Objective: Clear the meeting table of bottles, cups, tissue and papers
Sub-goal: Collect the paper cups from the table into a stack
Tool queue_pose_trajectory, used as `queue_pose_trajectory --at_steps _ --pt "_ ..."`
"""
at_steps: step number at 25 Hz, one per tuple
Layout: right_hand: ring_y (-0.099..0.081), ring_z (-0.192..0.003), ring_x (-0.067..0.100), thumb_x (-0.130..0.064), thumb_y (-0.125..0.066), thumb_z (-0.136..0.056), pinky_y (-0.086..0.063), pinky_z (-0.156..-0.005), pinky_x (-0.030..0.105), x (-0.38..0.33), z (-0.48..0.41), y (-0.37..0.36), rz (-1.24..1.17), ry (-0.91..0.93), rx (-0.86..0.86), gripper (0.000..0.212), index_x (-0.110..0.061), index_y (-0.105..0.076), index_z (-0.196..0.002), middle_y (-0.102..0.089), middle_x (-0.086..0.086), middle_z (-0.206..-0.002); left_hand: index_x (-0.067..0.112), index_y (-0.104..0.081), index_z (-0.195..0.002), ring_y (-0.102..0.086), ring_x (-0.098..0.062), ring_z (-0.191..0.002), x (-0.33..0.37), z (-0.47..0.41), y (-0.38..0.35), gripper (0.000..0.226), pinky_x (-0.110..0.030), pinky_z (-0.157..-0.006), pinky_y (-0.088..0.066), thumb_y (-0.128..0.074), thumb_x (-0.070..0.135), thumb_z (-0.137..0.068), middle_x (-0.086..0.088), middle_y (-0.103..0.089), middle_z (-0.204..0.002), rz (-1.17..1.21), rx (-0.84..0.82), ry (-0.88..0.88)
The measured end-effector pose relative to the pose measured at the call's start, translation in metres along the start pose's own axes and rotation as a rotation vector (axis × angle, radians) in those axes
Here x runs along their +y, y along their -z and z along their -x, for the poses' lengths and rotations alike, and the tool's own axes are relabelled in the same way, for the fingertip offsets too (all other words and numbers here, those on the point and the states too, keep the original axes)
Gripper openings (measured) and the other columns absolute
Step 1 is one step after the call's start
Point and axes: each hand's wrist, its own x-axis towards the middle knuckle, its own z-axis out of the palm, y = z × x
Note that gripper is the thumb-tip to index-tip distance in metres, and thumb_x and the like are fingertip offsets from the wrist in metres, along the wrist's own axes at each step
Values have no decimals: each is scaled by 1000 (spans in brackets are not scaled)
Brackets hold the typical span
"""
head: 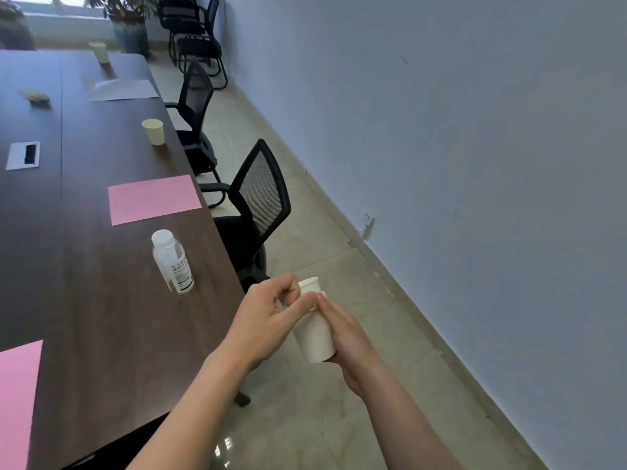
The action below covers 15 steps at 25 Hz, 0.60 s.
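Note:
Both my hands hold stacked white paper cups (314, 329) over the floor, just off the right edge of the dark meeting table (84, 300). My right hand (353, 337) wraps the cup's side from the right. My left hand (268, 317) pinches the upper rim. On the table stand a clear plastic bottle (172, 262), a cream paper cup (153, 131) and a farther cup (99, 52). Pink paper (154, 199) lies mid-table, another pink sheet (17, 401) lies near me, white paper (122, 89) lies farther off, and a crumpled tissue (35, 96) lies at the left.
Black mesh chairs (251, 212) line the table's right side, with more chairs (193, 32) at the far wall. A cable hatch (23, 156) is set in the tabletop. A tiled aisle (339, 385) runs between chairs and the wall (441, 130). A potted plant (130, 28) stands at the back.

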Motion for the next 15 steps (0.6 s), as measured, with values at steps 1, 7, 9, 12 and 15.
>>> queue_pose_trajectory --at_steps 1,7,9,12,15 --pt "-75 -96 15 -62 -55 -99 -58 -68 32 -2 3 2 10 2 -2 43 -29 -76 -116 -80 2 -113 12 -42 -68 -36 -19 -64 0 2 -6 52 -42 -62 -35 -68 51 -91 -12 -39 -65 -18 -53 -13" --pt "-74 -112 28 -65 -61 -94 -62 -78 41 1 7 23 -77 5 2 47 -28 -77 -118 -79 5 -117 31 -57 -106 -64 -11 -95 -5 3 -29 19 -38 -83 -52 -70 38 -94 11 -68 -102 -102 -25 47" --pt "-74 -114 30 -66 -63 -89 -62 -81 43 -1 9 33 -116 28 8 50 -28 -77 -118 -79 4 -117 40 -57 -125 -66 -12 -109 -2 2 -40 39 -34 -90 -55 -74 47 -91 12 -67 -121 -71 19 117" --pt "-74 -111 29 -61 -62 -95 -61 -82 43 -5 13 50 -140 48 12 42 -28 -78 -116 -79 7 -116 38 -60 -132 -69 -14 -95 4 -1 -57 54 -31 -83 -57 -81 57 -85 5 -73 -111 34 -9 234" --pt "-73 -99 22 -59 -64 -95 -59 -79 40 -7 20 71 -180 63 -1 42 -26 -77 -117 -77 10 -120 31 -66 -130 -72 -12 -99 13 -4 -72 66 -26 -85 -55 -84 64 -76 3 -77 -109 46 -8 247"
